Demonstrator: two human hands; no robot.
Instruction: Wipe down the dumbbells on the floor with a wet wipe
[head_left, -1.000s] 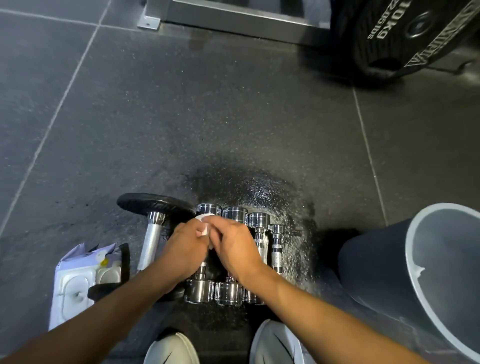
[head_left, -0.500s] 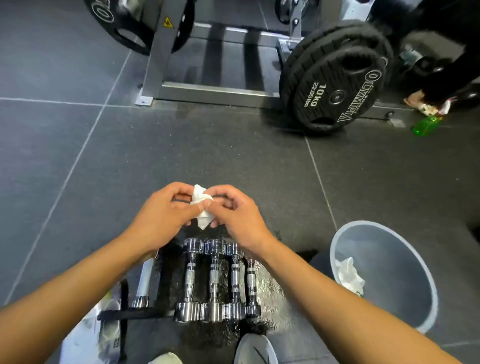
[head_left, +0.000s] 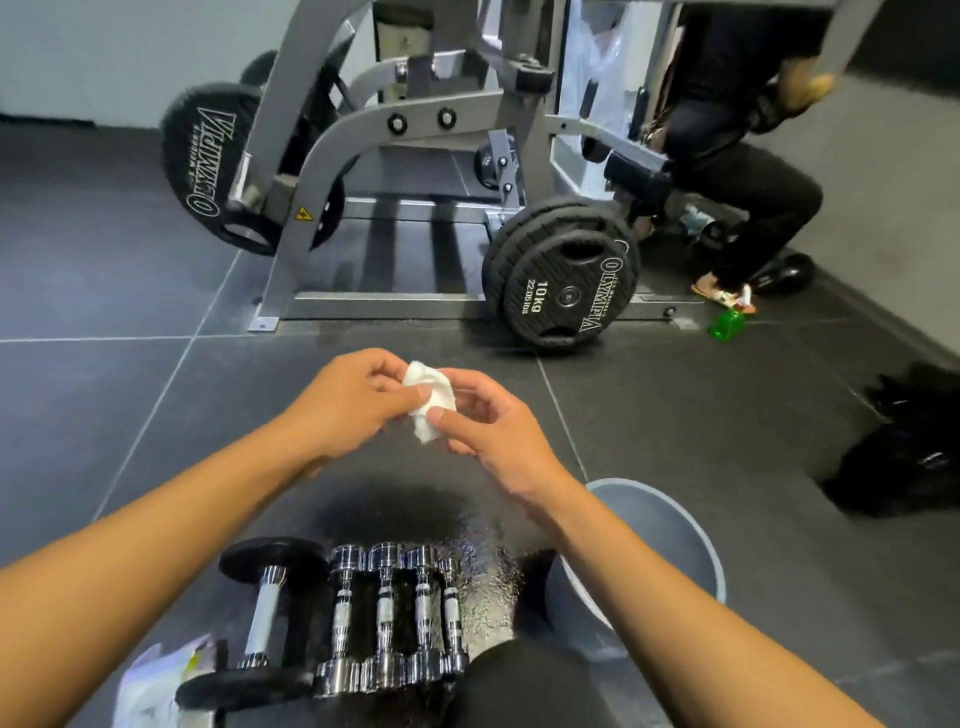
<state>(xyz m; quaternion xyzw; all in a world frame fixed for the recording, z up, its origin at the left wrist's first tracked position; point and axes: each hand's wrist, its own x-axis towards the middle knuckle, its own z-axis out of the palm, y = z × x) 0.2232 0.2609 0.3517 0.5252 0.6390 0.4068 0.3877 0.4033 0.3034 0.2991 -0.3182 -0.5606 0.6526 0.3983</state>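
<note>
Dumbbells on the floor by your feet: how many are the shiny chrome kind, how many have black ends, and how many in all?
Chrome dumbbells: 4
Black-ended dumbbell: 1
Total: 5

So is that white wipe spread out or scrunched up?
Scrunched up. The wipe is a crumpled wad pinched between the left hand and right hand, held clear of the dumbbells.

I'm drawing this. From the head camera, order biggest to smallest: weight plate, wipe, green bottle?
weight plate
wipe
green bottle
The wipe is nearer the camera, so its rank is unsure.
</note>
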